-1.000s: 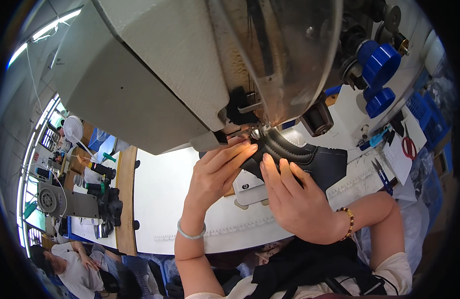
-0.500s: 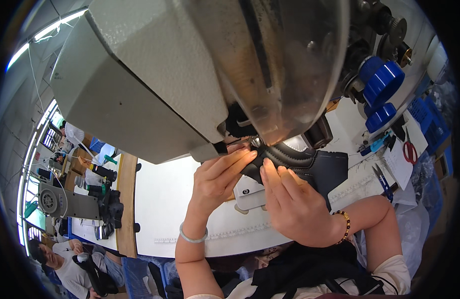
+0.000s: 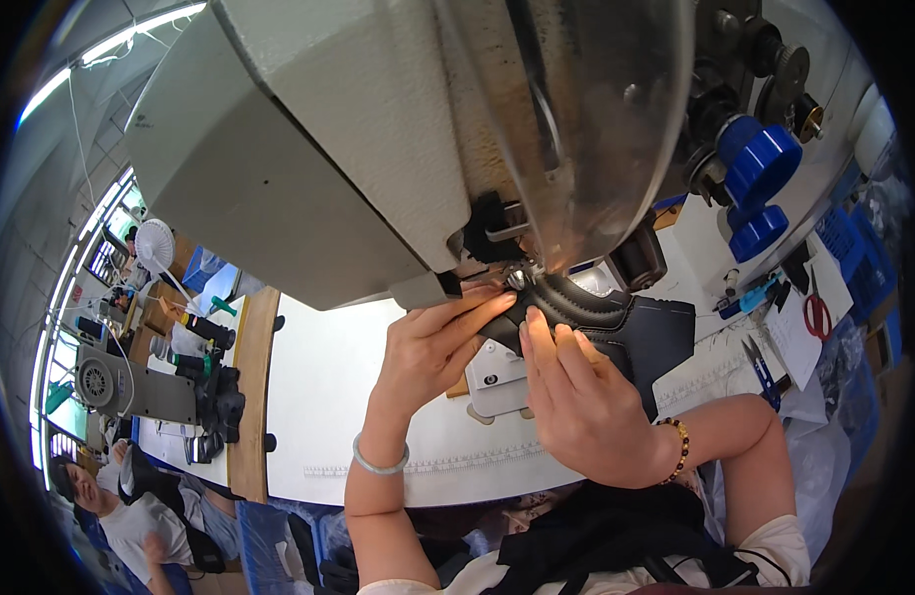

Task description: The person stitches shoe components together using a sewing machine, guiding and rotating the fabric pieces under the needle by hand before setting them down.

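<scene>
A black padded shoe upper (image 3: 659,342) with pale stitch lines lies under the head of a large grey sewing machine (image 3: 348,139). My left hand (image 3: 426,355) presses its edge beside the shiny presser foot (image 3: 518,279), fingers closed on the material. Lower and to the right, my right hand (image 3: 588,402) pinches the upper's near edge between thumb and fingers. The two hands' fingertips are close together, with black material between them. Just what lies under the left fingertips is partly hidden.
The white table (image 3: 348,397) carries a printed ruler scale. At right lie red-handled scissors (image 3: 816,315), thread snips (image 3: 762,372) and a blue crate (image 3: 854,248). Blue knobs (image 3: 760,169) jut from the machine. Another person (image 3: 145,516) sits at lower left, near a second machine (image 3: 135,389).
The whole view has shifted a little, placing the machine head further right. My hands keep their grip with small finger movements. At lower left, the other person's arms and black item have moved.
</scene>
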The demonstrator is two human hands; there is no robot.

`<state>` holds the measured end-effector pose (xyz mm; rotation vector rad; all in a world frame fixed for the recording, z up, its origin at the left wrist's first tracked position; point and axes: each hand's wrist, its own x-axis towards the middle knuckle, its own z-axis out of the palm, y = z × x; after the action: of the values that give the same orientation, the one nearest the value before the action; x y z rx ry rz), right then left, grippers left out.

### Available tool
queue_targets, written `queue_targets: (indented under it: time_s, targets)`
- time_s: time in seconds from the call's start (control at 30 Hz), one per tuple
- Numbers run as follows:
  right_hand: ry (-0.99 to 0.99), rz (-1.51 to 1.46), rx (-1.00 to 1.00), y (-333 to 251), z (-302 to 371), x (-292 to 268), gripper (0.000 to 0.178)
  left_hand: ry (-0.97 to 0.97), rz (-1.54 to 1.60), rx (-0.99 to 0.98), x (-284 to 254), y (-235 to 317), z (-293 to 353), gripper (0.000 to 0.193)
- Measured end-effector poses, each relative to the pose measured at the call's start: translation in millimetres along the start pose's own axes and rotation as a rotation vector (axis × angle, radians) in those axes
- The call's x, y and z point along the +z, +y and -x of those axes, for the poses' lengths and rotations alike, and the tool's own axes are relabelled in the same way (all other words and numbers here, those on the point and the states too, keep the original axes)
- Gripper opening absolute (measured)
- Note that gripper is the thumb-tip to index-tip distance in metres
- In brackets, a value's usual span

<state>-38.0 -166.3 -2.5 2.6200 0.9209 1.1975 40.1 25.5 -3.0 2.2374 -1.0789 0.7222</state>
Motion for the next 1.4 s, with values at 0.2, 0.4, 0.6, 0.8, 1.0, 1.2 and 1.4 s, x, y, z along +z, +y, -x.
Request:
queue_targets:
  time_s: [0.2,0.4,0.6,0.8,1.0,1.2,1.4]
  targets:
    - [0.03,0.051,-0.019,-1,-3,1,0.036,0.009,0.073,0.017,0,-8,1,0.046]
    - [-0.006,0.024,-0.011,-1,-2,2,0.038,0.001,0.17,-0.034,-3,-6,1,0.044]
    - [0.019,0.032,-0.014,8,0,4,0.04,0.015,0.061,-0.035,0,4,-1,0.038]
    - [0.078,0.024,-0.011,11,6,13,0.038,0.014,-0.173,0.04,1,8,-1,0.036]
    - [0.118,-0.079,0.055,17,8,15,0.037,0.052,-0.164,0.024,4,13,-2,0.037]
    - [0.117,-0.088,0.023,24,10,15,0.037,0.12,-0.267,0.128,9,14,1,0.042]
    - [0.121,-0.079,0.009,24,9,15,0.036,0.11,-0.265,0.108,8,15,1,0.041]
